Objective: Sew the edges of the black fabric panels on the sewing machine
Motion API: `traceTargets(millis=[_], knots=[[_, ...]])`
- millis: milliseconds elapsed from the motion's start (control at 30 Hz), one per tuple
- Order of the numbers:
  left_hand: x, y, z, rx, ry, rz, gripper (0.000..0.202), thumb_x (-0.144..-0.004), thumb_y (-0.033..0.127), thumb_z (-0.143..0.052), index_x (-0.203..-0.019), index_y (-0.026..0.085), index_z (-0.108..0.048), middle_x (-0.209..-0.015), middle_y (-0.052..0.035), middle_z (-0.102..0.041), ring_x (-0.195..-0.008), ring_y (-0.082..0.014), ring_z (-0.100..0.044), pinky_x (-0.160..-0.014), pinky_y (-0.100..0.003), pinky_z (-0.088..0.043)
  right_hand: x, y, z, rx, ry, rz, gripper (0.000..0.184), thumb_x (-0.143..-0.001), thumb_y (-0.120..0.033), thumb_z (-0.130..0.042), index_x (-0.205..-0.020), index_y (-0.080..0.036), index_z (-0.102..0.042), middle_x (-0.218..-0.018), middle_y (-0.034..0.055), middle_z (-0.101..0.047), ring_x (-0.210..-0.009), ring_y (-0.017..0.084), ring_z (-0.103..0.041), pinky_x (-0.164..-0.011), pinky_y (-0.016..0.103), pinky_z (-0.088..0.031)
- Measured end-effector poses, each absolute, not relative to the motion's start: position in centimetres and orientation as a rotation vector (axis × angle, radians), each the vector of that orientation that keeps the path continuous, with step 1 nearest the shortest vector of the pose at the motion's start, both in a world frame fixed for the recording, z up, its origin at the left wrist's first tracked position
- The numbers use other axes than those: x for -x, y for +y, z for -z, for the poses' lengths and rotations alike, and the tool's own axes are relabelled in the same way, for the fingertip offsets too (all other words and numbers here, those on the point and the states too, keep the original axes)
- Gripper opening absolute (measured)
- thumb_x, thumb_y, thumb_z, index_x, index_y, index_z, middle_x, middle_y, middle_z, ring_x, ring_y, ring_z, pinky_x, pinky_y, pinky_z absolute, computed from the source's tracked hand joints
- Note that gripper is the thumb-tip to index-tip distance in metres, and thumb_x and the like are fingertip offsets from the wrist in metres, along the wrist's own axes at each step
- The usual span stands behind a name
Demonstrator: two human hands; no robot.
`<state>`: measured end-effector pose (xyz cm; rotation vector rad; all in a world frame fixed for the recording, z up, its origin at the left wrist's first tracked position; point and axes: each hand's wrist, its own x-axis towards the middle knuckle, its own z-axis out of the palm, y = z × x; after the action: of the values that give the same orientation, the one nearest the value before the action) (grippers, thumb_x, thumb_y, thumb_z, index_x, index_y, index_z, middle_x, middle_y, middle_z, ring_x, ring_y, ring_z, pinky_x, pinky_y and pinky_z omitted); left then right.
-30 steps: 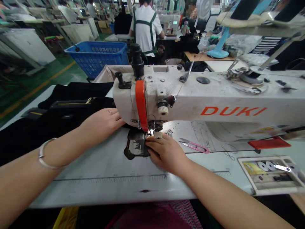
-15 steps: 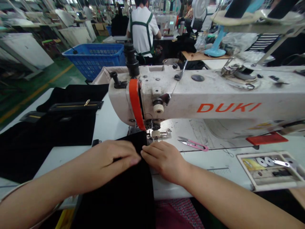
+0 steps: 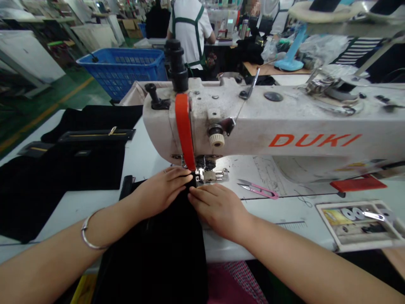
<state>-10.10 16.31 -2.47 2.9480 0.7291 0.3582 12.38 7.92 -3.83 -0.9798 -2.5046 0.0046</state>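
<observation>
A piece of black fabric [image 3: 164, 249] hangs over the near edge of the bench [image 3: 95, 202] and runs up to the needle of the sewing machine [image 3: 284, 126]. Both hands rest on its far end. The left hand [image 3: 161, 190], a bangle [image 3: 90, 236] on its wrist, lies flat with fingers stretched out and pressed on the cloth, gripping nothing. The right hand [image 3: 218, 209] lies just beside it, loosely open, fingertips pushing down on the fabric's right edge. Their fingertips almost meet just in front of the presser foot [image 3: 210, 175]. Pink thread snips [image 3: 259, 191] lie to the right under the machine arm, and a tray of bobbins [image 3: 357, 223] sits near the right edge. Black zipped pieces [image 3: 79, 160] are piled along the left edge. Beyond the far edge stand a blue basket [image 3: 123, 71] and a person in a white shirt [image 3: 190, 25].
</observation>
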Motion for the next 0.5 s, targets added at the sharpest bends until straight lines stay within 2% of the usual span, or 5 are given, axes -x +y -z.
traceTargets(millis=[167, 233, 300, 400, 500], knots=[[10.2, 15.7, 0.8, -2.968, 0.723, -0.269, 0.035, -0.102, 0.031, -0.047, -0.128, 0.014, -0.063, -0.13, -0.0136, -0.066, -0.125, -0.0274, -0.06, -0.111, -0.048, -0.046, -12.6, 7.2, 2.9, 1.018, -2.465, -0.126, 0.033, -0.099, -0.012, -0.05, -0.129, -0.009, -0.061, -0.133, 0.0168, -0.064, -0.121, 0.027, -0.06, -0.098, 0.044, -0.053], [10.3, 12.0, -0.5, -2.996, 0.782, -0.224, 0.064, -0.095, 0.055, -0.055, -0.141, 0.01, -0.053, -0.143, -0.0194, -0.056, -0.137, -0.0363, -0.048, -0.113, -0.057, -0.041, -12.9, 5.1, 1.7, 1.092, -2.373, -0.223, 0.034, -0.097, -0.012, -0.05, -0.129, -0.011, -0.061, -0.133, 0.0166, -0.063, -0.119, 0.027, -0.06, -0.096, 0.043, -0.053], [10.5, 7.1, -1.3, -3.018, 0.82, -0.156, 0.102, -0.08, 0.08, -0.054, -0.153, 0.01, -0.038, -0.156, -0.0218, -0.04, -0.144, -0.0418, -0.037, -0.111, -0.061, -0.043, -13.3, 1.9, 0.7, 1.204, -2.208, -0.445, 0.024, -0.097, -0.015, -0.048, -0.112, -0.015, -0.067, -0.11, 0.0124, -0.071, -0.097, 0.023, -0.065, -0.082, 0.036, -0.055], [11.2, 0.7, -0.5, -3.12, 0.683, -0.223, 0.055, -0.096, 0.041, -0.049, -0.147, 0.019, -0.05, -0.152, -0.012, -0.048, -0.141, -0.0341, -0.045, -0.106, -0.05, -0.051, -13.5, -2.7, 0.5, 1.353, -2.09, -0.948, 0.031, -0.102, -0.026, -0.044, -0.08, -0.02, -0.065, -0.072, 0.0027, -0.066, -0.061, 0.016, -0.059, -0.057, 0.028, -0.046], [13.1, -2.4, 1.7, -3.075, 0.665, -0.291, 0.056, -0.092, 0.008, -0.039, -0.145, 0.02, -0.052, -0.149, -0.0061, -0.054, -0.137, -0.0254, -0.052, -0.105, -0.038, -0.055, -13.0, -5.1, 1.9, 1.473, -1.859, -1.357, 0.032, -0.102, -0.03, -0.046, -0.078, -0.02, -0.064, -0.076, 0.0012, -0.069, -0.066, 0.015, -0.06, -0.063, 0.027, -0.045]])
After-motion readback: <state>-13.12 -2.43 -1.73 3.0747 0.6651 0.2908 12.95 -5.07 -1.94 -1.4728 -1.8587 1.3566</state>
